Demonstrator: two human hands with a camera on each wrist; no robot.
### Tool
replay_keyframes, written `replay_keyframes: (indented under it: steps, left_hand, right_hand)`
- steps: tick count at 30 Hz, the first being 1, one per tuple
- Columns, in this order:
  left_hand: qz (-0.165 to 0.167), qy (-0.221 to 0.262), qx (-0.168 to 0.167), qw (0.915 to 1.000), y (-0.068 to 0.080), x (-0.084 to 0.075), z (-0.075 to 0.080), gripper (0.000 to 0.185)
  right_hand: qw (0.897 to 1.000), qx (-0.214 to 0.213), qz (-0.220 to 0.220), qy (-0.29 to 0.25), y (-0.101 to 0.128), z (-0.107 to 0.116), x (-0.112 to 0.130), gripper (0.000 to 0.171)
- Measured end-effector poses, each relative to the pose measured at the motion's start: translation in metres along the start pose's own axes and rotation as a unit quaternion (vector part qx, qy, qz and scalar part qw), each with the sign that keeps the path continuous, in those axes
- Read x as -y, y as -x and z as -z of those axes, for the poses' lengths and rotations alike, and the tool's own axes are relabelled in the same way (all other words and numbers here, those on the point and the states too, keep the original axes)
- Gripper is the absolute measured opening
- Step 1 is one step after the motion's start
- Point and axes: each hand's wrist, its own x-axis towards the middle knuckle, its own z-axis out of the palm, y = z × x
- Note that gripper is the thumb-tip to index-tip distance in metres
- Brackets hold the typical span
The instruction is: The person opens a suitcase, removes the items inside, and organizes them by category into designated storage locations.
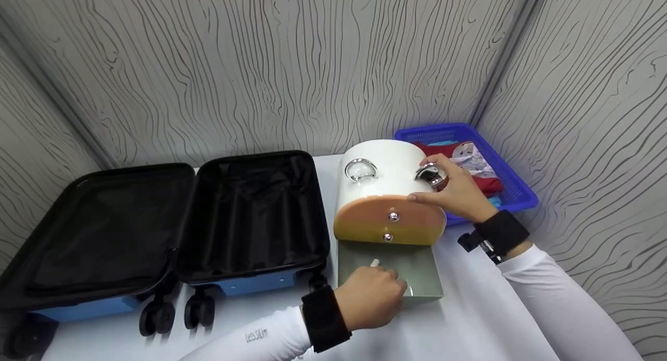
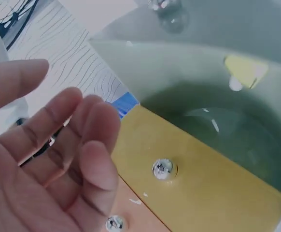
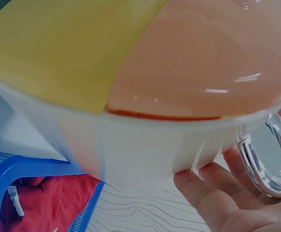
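My right hand (image 1: 453,191) holds the shiny ring (image 1: 431,174) on the white box (image 1: 383,181), with my fingers curled round it. The box sits right in front of me. My left hand (image 1: 371,297) rests on the green drawer (image 1: 417,264) that sticks out under the box, fingers loose and holding nothing. A black suitcase (image 1: 156,220) lies open past my left hand. A blue basket (image 1: 513,186) sits behind my right hand.

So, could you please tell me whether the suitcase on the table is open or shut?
Open. The suitcase lies spread flat on the table, both black-lined halves facing up and, as far as visible, empty.
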Motion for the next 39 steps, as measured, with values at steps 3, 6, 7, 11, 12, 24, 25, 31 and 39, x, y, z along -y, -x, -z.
replay_keyframes:
  steps: [3,6,7,11,12,24,25,31,39]
  left_hand:
    - [0.000,-0.020,-0.006,0.9998,0.006,-0.008,-0.007,0.018]
    - [0.000,-0.042,0.001,0.9991,0.012,-0.016,-0.015,0.027]
    - [-0.002,-0.050,0.005,0.9988,0.014,-0.019,-0.018,0.030]
    - [0.014,-0.076,0.018,0.9968,0.018,-0.027,-0.032,0.033]
    - [0.022,-0.080,0.021,0.9963,0.018,-0.028,-0.036,0.032]
    - [0.077,-0.079,0.031,0.9935,0.008,-0.037,-0.059,0.027]
    - [0.077,-0.084,0.029,0.9931,0.007,-0.038,-0.060,0.026]
    - [0.080,-0.132,0.049,0.9868,0.003,-0.044,-0.063,0.022]
    - [0.082,-0.149,0.058,0.9836,0.001,-0.046,-0.069,0.024]
  right_hand:
    - [1.000,0.001,0.001,0.001,0.001,0.000,-0.001,0.065]
    - [1.000,0.001,0.002,0.002,0.001,0.000,-0.001,0.065]
    - [1.000,0.001,0.002,0.002,0.001,0.001,-0.001,0.065]
    - [1.000,0.000,0.002,0.002,0.000,0.000,-0.002,0.065]
    - [1.000,0.000,0.002,0.001,0.000,0.000,-0.002,0.065]
    - [1.000,0.000,0.001,-0.005,0.000,0.001,-0.002,0.065]
    - [1.000,0.001,0.000,-0.005,0.000,0.001,-0.002,0.065]
    - [1.000,-0.004,0.005,0.001,-0.001,0.001,-0.001,0.065]
    - [1.000,0.002,-0.005,-0.002,-0.001,0.000,-0.002,0.066]
